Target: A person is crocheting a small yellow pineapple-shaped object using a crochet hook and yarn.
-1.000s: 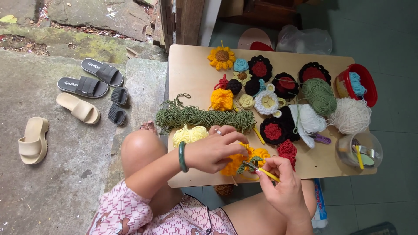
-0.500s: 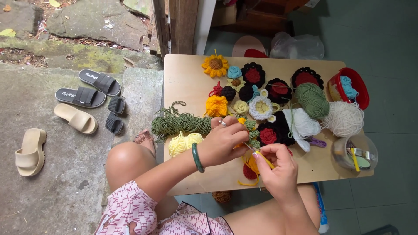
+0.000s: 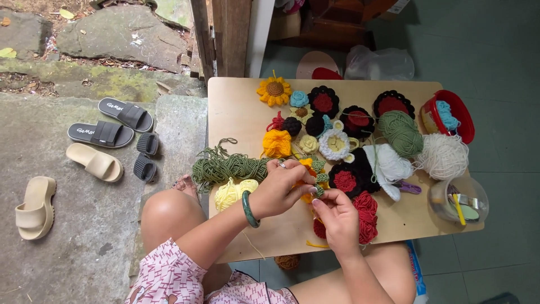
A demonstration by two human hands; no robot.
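My left hand (image 3: 281, 188), with a green bangle on the wrist, pinches a small orange and green crochet piece (image 3: 313, 175) over the low wooden table (image 3: 236, 107). My right hand (image 3: 337, 217) meets it from below, its fingertips on the same piece. A skein of green yarn (image 3: 225, 167) and a yellow yarn bundle (image 3: 232, 191) lie just left of my left hand. Red crochet flowers (image 3: 367, 217) sit right of my right hand. Any hook in my right hand is hidden.
Several crochet flowers, a sunflower (image 3: 274, 91), a green yarn ball (image 3: 400, 132), a white yarn ball (image 3: 444, 156), a red bowl (image 3: 458, 115) and a clear tub of tools (image 3: 458, 201) cover the table. Sandals (image 3: 104, 134) lie on the stone floor at left.
Both hands have moved up and slightly right over the table, still together on the crochet piece. The yellow hook seen earlier in my right hand no longer shows.
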